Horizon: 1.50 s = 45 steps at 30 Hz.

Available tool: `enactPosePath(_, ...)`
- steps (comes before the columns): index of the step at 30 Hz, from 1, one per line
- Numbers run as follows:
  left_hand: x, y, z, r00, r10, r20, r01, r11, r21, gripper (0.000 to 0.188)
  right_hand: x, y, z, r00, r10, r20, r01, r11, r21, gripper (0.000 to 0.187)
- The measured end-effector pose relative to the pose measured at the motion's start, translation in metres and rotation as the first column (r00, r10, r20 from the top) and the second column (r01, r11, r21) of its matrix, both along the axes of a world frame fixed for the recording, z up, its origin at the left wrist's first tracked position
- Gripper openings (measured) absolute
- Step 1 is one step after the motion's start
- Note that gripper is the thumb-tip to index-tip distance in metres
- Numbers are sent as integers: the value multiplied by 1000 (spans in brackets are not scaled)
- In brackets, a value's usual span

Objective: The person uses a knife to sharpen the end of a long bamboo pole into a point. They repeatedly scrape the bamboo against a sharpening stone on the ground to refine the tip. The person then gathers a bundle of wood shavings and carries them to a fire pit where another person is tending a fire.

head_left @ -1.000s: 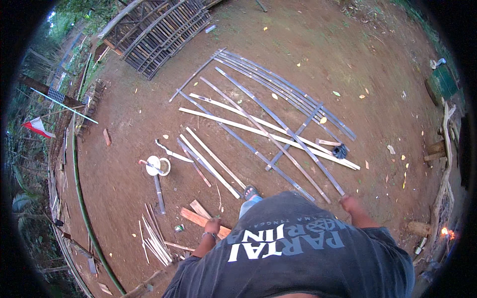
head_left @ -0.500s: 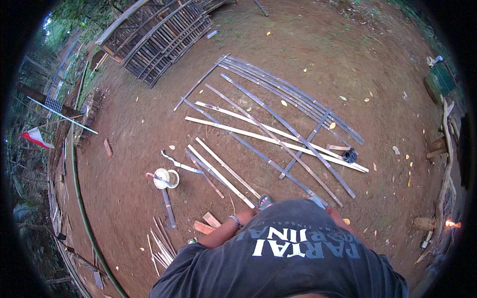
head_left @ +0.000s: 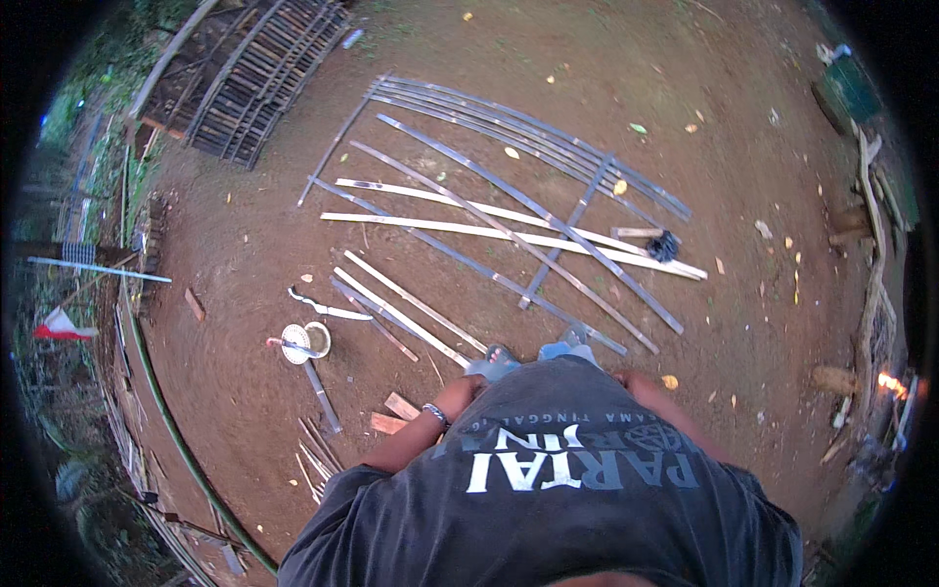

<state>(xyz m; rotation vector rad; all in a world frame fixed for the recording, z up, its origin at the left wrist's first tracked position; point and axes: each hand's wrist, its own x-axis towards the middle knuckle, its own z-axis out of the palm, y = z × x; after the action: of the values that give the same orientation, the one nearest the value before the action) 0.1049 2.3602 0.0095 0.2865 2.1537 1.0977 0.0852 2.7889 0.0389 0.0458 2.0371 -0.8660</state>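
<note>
My left hand (head_left: 469, 387), below a wrist with a bracelet (head_left: 436, 415), is partly hidden by my dark shirt beside my left knee. Its fingers do not show. On the other side, my right hand (head_left: 632, 383) comes out only in part near the shirt's edge, fingers hidden too. Close to my left hand lie the ends of two pale bamboo strips (head_left: 416, 319). In front of me, long bamboo slats (head_left: 528, 216) cross over a frame of dark slats (head_left: 548, 137) on the ground. A curved-blade knife (head_left: 331, 308) rests at the left.
Left of me stands a white woven container (head_left: 315, 339) with a round lid and a handled tool across it. Reddish wood blocks (head_left: 393, 415) and thin sticks (head_left: 318, 460) lie nearer. A slatted bamboo structure (head_left: 249, 83) stands far left; a small fire (head_left: 891, 383) burns at right.
The view has shifted, so the ground things sit farther left and higher. My knees now show past the shirt, and both forearms have moved up a little in the picture.
</note>
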Motion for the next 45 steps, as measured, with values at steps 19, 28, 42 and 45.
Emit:
enactPosePath(19, -166, -37, 28, 658, -166, 735, -23, 971, 239, 15, -32, -50, 43, 917, -188, 352, 162, 982, 102, 41)
enactPosePath(28, -230, -19, -8, 621, -489, 613, 381, 871, 310, 24, -91, -85, 105, 821, -352, 450, 363, 930, 65, 35)
enactPosePath(42, -331, 96, -421, 916, -182, 357, 121, 975, 188, 51, -273, 129, -417, 937, -125, -328, 282, 824, 491, 24)
enactPosePath(45, -336, 115, -453, 929, -286, 235, 313, 946, -89, 53, -284, 142, -497, 960, 96, -262, 84, 794, 601, 30)
